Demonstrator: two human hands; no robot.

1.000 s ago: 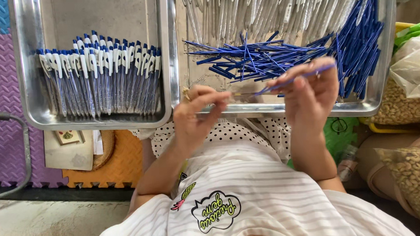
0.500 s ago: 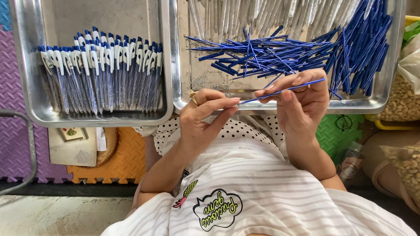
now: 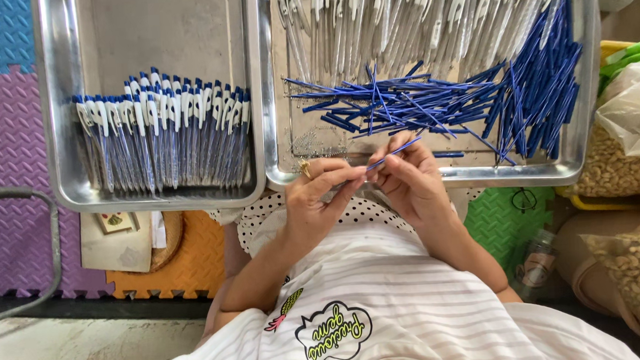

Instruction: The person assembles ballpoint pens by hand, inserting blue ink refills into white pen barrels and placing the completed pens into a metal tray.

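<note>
Pinching one thin blue pen refill (image 3: 394, 153) with left hand (image 3: 321, 198) and right hand (image 3: 407, 179), fingers clamped on it, just below the right metal tray (image 3: 277, 131).

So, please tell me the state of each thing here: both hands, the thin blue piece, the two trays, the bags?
left hand: pinching the blue refill
right hand: pinching the same refill
blue refill: held between both hands, tilted
left tray: holds assembled pens in a row
right tray: holds loose refills and white barrels
bags: full, lying beside the right tray
</note>
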